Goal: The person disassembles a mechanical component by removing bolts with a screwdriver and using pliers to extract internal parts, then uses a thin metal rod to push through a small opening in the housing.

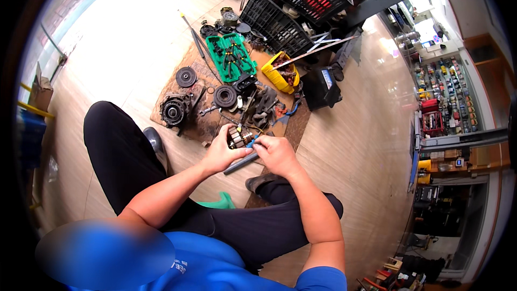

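My left hand (222, 150) is wrapped round a metal rotor (237, 138) with dark and silvery segments, like one from an alternator. At the rotor's right end, my right hand (276, 154) pinches a small blue strip (251, 143); its exact kind is too small to make out. Just beneath both hands lies a grey tube (241, 164). Beyond them, on a worn cardboard sheet (165, 87), are a round motor housing (175, 111), two dark grooved pulleys (186, 76) (225, 97), a spanner (207, 111) and crumpled grey gloves (264, 106).
An open green tool case (231, 56) lies at the far side, beside a yellow bin (281, 73) of parts. Black crates (280, 24) stack behind, with a black battery-like box (321, 89) to their right. Green plastic (219, 201) rests between my legs.
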A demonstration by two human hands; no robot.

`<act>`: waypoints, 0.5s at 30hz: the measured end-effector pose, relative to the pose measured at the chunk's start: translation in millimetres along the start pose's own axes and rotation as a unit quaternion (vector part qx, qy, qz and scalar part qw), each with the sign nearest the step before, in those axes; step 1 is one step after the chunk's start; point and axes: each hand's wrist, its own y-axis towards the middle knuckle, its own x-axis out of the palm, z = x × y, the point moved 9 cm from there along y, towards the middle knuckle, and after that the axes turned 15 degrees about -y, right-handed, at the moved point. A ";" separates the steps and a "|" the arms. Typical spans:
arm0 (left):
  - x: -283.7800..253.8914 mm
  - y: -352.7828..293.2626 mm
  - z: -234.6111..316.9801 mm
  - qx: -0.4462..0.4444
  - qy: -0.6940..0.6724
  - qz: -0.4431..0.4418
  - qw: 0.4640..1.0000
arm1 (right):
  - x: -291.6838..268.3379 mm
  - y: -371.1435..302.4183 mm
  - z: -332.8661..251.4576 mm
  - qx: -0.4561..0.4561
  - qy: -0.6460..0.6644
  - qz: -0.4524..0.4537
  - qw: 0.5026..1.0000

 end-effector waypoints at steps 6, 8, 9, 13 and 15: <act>33.0 -9.0 16.6 -0.156 -0.421 -0.171 0.877 | -7.8 6.3 12.4 0.041 0.116 -0.041 0.992; 32.0 -7.5 15.1 -0.160 -0.418 -0.159 0.880 | -14.7 5.4 8.4 0.035 0.097 -0.012 0.995; 30.3 -7.2 14.1 -0.161 -0.416 -0.153 0.882 | -16.9 5.2 6.8 0.032 0.087 0.003 0.996; 0.6 8.7 0.5 -0.040 -0.107 -0.016 0.993 | -10.0 1.0 -0.9 -0.012 0.022 0.018 1.000; -2.7 6.4 -8.5 -0.015 -0.049 -0.009 0.999 | 0.0 -2.0 -13.3 -0.047 -0.038 0.021 0.998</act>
